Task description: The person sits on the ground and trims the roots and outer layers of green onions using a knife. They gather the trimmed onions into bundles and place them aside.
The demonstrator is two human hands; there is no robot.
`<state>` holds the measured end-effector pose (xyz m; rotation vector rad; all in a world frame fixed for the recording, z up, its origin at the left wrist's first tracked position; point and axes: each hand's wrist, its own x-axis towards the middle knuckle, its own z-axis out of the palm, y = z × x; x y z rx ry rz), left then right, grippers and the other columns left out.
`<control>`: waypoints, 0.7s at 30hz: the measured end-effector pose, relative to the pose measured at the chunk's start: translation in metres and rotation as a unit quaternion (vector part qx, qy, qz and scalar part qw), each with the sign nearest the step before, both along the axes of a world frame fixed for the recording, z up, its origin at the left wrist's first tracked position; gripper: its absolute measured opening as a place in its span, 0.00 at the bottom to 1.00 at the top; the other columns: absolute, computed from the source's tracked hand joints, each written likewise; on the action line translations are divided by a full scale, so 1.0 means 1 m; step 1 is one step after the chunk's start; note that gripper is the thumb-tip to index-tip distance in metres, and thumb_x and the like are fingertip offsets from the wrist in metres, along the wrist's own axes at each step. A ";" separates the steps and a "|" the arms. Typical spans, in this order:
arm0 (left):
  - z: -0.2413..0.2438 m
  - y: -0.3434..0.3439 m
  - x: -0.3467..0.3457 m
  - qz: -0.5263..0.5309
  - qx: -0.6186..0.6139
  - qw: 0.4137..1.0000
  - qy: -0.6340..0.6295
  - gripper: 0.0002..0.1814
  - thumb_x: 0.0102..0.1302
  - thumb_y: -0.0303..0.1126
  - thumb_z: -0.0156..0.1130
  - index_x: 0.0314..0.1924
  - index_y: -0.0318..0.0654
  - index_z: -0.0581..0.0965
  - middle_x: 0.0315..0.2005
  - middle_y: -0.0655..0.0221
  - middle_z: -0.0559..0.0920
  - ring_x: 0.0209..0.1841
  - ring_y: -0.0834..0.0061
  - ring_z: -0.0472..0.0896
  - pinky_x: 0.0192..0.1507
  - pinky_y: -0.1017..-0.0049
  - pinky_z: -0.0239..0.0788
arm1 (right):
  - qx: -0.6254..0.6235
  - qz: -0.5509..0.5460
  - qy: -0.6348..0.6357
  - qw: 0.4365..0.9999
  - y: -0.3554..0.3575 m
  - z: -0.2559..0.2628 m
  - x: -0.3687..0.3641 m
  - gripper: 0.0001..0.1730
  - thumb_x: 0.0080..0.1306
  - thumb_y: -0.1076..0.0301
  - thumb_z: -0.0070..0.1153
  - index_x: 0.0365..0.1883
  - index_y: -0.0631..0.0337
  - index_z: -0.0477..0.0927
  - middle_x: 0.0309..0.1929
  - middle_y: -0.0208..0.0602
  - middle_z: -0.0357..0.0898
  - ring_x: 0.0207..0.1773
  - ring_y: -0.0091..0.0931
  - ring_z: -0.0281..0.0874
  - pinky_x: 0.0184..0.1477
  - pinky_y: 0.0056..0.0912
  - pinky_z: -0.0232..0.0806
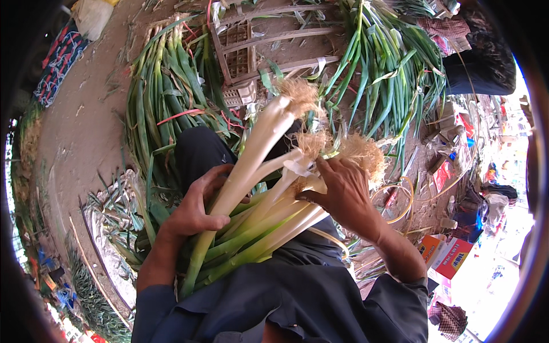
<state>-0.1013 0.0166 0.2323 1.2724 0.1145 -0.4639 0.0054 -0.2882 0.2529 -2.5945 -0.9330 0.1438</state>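
Several thick green onions (274,223) with white stalks and bushy tan roots lie across my lap, their roots pointing up and away. My left hand (201,206) is closed around one long white stalk (253,154), which stands over the others with its root end highest. At the root end of the other stalks, my right hand (343,193) has its thumb and fingers on the white bases, beside a large tuft of roots (364,158). Part of what its fingers touch is hidden behind the hand.
Tied bundles of green onions lie at the upper left (163,94) and upper right (386,73). Between them are a wooden frame (283,36) and a plastic crate (238,55). A yellowish hose (411,193) and a red cardboard box (454,257) are at right. Another person sits at upper right.
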 end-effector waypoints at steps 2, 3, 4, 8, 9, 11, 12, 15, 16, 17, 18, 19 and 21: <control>0.002 -0.003 -0.001 -0.004 0.019 1.000 0.004 0.61 0.46 0.39 0.78 0.77 0.27 0.56 0.66 0.52 0.74 0.62 0.59 0.81 0.69 0.59 0.70 | -0.028 0.060 0.052 0.996 -0.004 -0.001 0.011 0.24 0.55 0.50 0.76 0.40 0.59 0.87 0.32 0.36 0.81 0.40 0.39 0.75 0.43 0.47 0.65; 0.002 -0.003 -0.002 -0.006 0.030 0.999 0.009 0.61 0.45 0.40 0.78 0.77 0.27 0.56 0.67 0.52 0.73 0.62 0.59 0.81 0.69 0.59 0.70 | 0.000 0.070 0.051 0.996 -0.002 -0.002 0.013 0.22 0.55 0.51 0.76 0.37 0.59 0.87 0.32 0.35 0.81 0.39 0.38 0.75 0.42 0.46 0.65; 0.001 -0.003 -0.003 -0.011 0.045 0.999 0.005 0.62 0.45 0.40 0.79 0.77 0.27 0.56 0.67 0.52 0.73 0.62 0.59 0.81 0.70 0.60 0.69 | 0.029 0.080 0.050 0.995 0.002 -0.001 0.013 0.20 0.55 0.51 0.76 0.35 0.58 0.88 0.31 0.34 0.81 0.39 0.37 0.74 0.42 0.45 0.65; -0.003 -0.006 -0.002 -0.016 0.075 0.997 -0.014 0.60 0.46 0.40 0.77 0.76 0.26 0.58 0.62 0.55 0.76 0.63 0.65 0.77 0.71 0.65 0.63 | 0.102 0.069 0.058 0.991 0.009 -0.016 0.012 0.11 0.56 0.58 0.75 0.30 0.55 0.90 0.29 0.32 0.82 0.39 0.36 0.73 0.43 0.43 0.67; -0.003 -0.007 -0.002 -0.011 0.081 0.997 -0.018 0.58 0.46 0.39 0.76 0.76 0.26 0.59 0.59 0.56 0.78 0.63 0.68 0.76 0.71 0.67 0.61 | 0.123 0.055 0.075 0.988 0.011 -0.021 0.012 0.10 0.56 0.59 0.74 0.30 0.54 0.91 0.29 0.31 0.82 0.40 0.36 0.74 0.45 0.44 0.68; -0.002 -0.005 0.000 -0.043 0.106 0.993 -0.012 0.62 0.46 0.45 0.77 0.77 0.26 0.57 0.65 0.55 0.74 0.69 0.66 0.72 0.74 0.66 0.58 | 0.136 0.025 0.088 0.986 0.013 -0.025 0.007 0.10 0.55 0.60 0.75 0.29 0.55 0.90 0.29 0.33 0.82 0.40 0.37 0.74 0.46 0.44 0.68; -0.003 -0.003 0.001 -0.060 0.117 0.991 -0.007 0.63 0.46 0.48 0.78 0.77 0.27 0.56 0.68 0.55 0.72 0.72 0.65 0.71 0.75 0.66 0.56 | 0.131 0.011 0.101 0.986 0.013 -0.022 0.004 0.11 0.55 0.59 0.75 0.29 0.55 0.90 0.29 0.33 0.82 0.40 0.37 0.74 0.46 0.44 0.68; 0.000 -0.007 0.002 -0.070 0.116 0.991 0.001 0.64 0.46 0.49 0.78 0.77 0.27 0.56 0.69 0.55 0.71 0.72 0.66 0.69 0.75 0.66 0.55 | 0.093 -0.024 0.112 0.989 0.016 -0.019 0.001 0.15 0.54 0.57 0.77 0.28 0.59 0.89 0.30 0.34 0.82 0.43 0.40 0.75 0.48 0.45 0.70; -0.002 -0.008 0.002 -0.070 0.121 0.990 -0.006 0.62 0.47 0.47 0.77 0.77 0.27 0.57 0.67 0.54 0.73 0.71 0.65 0.70 0.75 0.66 0.56 | 0.065 -0.047 0.121 0.989 0.023 -0.019 0.000 0.15 0.54 0.57 0.77 0.28 0.60 0.88 0.30 0.34 0.83 0.43 0.40 0.75 0.48 0.46 0.70; -0.004 -0.010 0.001 -0.069 0.126 0.989 -0.014 0.60 0.47 0.45 0.75 0.77 0.26 0.57 0.65 0.53 0.74 0.69 0.64 0.72 0.74 0.66 0.56 | 0.037 -0.071 0.130 0.988 0.028 -0.020 -0.002 0.16 0.54 0.57 0.77 0.27 0.60 0.88 0.30 0.35 0.83 0.44 0.41 0.75 0.48 0.47 0.70; -0.005 -0.011 0.003 -0.068 0.131 0.989 -0.025 0.59 0.48 0.42 0.74 0.77 0.26 0.58 0.63 0.53 0.76 0.67 0.63 0.73 0.74 0.66 0.57 | 0.074 -0.078 0.110 0.988 0.028 -0.027 -0.005 0.13 0.55 0.60 0.75 0.26 0.60 0.87 0.29 0.36 0.83 0.44 0.41 0.77 0.47 0.47 0.71; -0.005 -0.011 0.004 -0.079 0.126 0.989 -0.025 0.58 0.49 0.43 0.74 0.77 0.26 0.57 0.64 0.52 0.75 0.68 0.63 0.73 0.74 0.67 0.57 | 0.105 -0.070 0.100 0.987 0.025 -0.031 -0.006 0.12 0.54 0.61 0.76 0.27 0.60 0.88 0.27 0.36 0.82 0.42 0.39 0.77 0.45 0.45 0.71; -0.005 -0.010 0.003 -0.098 0.117 0.988 -0.019 0.58 0.50 0.43 0.73 0.77 0.26 0.57 0.65 0.50 0.74 0.68 0.63 0.72 0.74 0.67 0.57 | 0.168 -0.050 0.085 0.981 0.019 -0.038 -0.007 0.11 0.53 0.64 0.77 0.27 0.61 0.88 0.24 0.36 0.81 0.38 0.36 0.77 0.41 0.43 0.71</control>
